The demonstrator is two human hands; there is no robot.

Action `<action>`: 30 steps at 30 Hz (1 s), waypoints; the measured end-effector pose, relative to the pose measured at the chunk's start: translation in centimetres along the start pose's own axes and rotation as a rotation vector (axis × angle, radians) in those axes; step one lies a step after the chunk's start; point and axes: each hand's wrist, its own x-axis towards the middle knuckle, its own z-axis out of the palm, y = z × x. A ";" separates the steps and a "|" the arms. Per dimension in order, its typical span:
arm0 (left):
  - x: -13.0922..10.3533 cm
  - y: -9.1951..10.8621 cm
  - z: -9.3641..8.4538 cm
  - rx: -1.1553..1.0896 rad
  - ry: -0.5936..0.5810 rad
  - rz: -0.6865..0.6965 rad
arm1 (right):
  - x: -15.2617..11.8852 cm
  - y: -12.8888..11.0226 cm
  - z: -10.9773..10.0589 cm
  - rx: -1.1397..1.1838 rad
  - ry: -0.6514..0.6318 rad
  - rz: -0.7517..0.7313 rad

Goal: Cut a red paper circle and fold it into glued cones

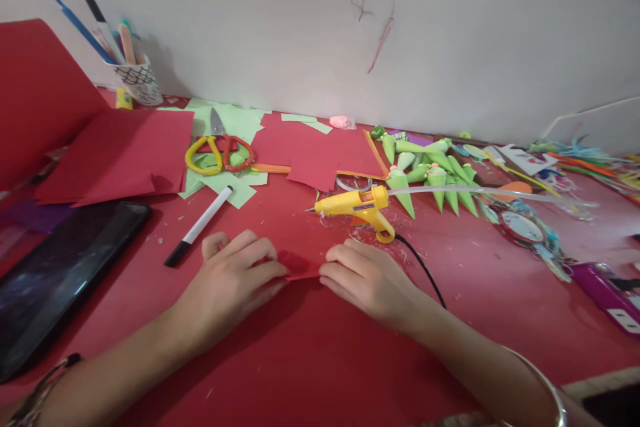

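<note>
Between my two hands, near the middle of the red table, is a small folded piece of red paper [304,275]. My left hand [243,271] pinches its left end, fingers bent. The right end is gripped by the curled fingers of my right hand [361,275]. Just beyond my right hand lies a yellow glue gun [361,205] with a clear glue stick in its back and a black cord. A white marker with a black cap [200,225] rests beyond my left hand.
Yellow-and-red-handled scissors [220,150] lie on green paper scraps. Red sheets [135,147] and a black phone [70,267] are at left, a pen cup [139,80] behind. Several green paper cones [436,180], a round mirror-like ornament [521,227] and a purple power strip [607,290] occupy the right.
</note>
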 end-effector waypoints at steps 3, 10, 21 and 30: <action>0.0 -0.6 0.4 -0.074 -0.036 0.014 | 0.0 0.2 0.1 0.046 -0.006 0.038; -0.1 -1.3 1.0 -0.173 -0.093 -0.075 | 0.2 0.1 0.1 0.119 -0.041 0.158; 0.1 -0.8 0.7 -0.260 -0.212 -0.328 | 0.5 0.1 0.6 -0.047 -0.006 0.129; 0.4 -0.3 0.7 -0.258 -0.246 -0.388 | 0.1 -0.9 -1.0 -0.265 0.232 -0.037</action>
